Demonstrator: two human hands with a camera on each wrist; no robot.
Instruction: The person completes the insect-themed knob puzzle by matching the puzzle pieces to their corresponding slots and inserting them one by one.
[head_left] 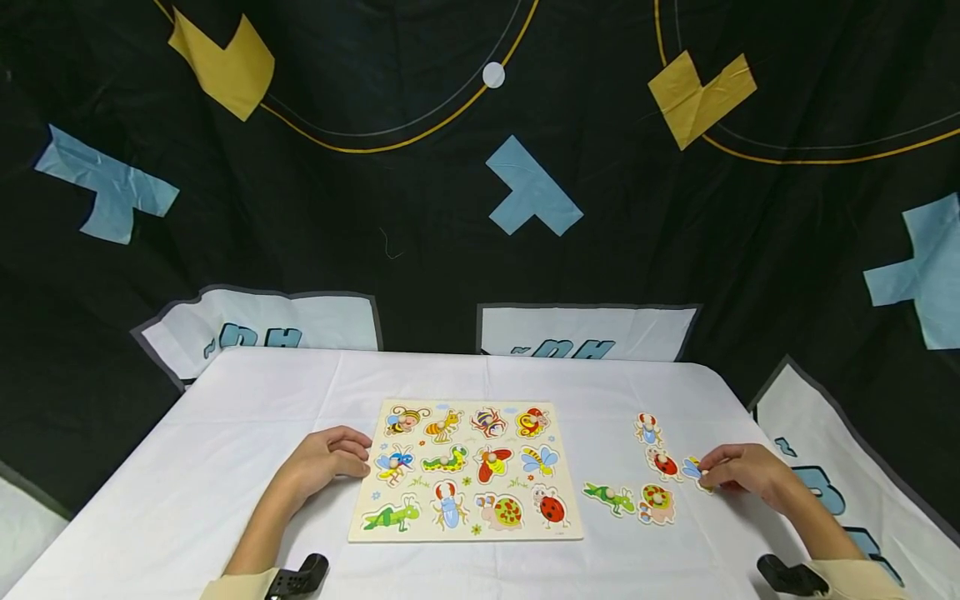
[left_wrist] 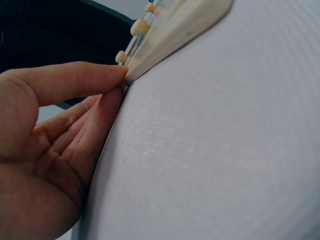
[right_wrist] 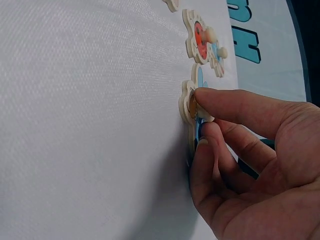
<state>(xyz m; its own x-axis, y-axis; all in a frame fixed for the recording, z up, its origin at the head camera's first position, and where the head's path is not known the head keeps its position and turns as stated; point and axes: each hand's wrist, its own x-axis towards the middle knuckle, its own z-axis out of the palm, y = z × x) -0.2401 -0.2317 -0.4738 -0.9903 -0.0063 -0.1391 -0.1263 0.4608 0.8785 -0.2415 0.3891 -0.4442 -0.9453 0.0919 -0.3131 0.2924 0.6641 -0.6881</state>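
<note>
A pale wooden knob puzzle board point(head_left: 465, 482) with colourful insect pictures lies at the middle of the table. My left hand point(head_left: 324, 457) is at its left edge; in the left wrist view, the thumb point(left_wrist: 80, 80) and fingertips touch the board's side by a corner. Off to the right, my right hand point(head_left: 750, 473) pinches a blue-winged insect puzzle piece point(head_left: 691, 468) between thumb and fingers. In the right wrist view that piece point(right_wrist: 187, 102) stays close over the white cloth, its knob partly hidden by the fingers.
Near the right hand lie a beetle piece point(head_left: 647, 429), a ladybug piece point(head_left: 663, 464), a snail piece point(head_left: 657, 505) and a green grasshopper piece point(head_left: 610, 497). Several knobs point(left_wrist: 140, 27) stick up from the board. A black curtain point(head_left: 420, 250) hangs behind the white-covered table point(head_left: 600, 567).
</note>
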